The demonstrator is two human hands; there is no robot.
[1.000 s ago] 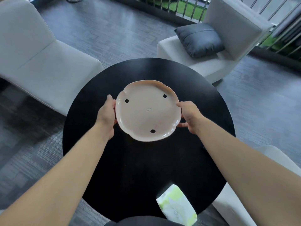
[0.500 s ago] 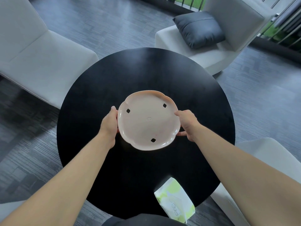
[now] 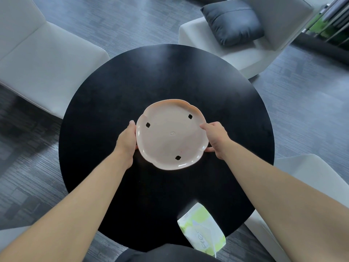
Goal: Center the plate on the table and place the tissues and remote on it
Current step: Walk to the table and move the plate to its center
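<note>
A pale pink scalloped plate (image 3: 171,135) with three dark marks on its face lies near the middle of the round black table (image 3: 113,95). My left hand (image 3: 127,140) grips its left rim. My right hand (image 3: 215,138) grips its right rim, thumb under the near edge. A white and green tissue pack (image 3: 201,230) lies at the table's near right edge. I see no remote.
A white armchair (image 3: 37,53) stands at the left. Another white armchair with a dark grey cushion (image 3: 232,21) stands at the back right. A white seat (image 3: 309,178) sits at the right. A dark rounded object (image 3: 166,254) pokes in at the bottom edge.
The view has tilted down and the plate sits lower in the picture, closer to me. Both hands keep their hold on its rim.
</note>
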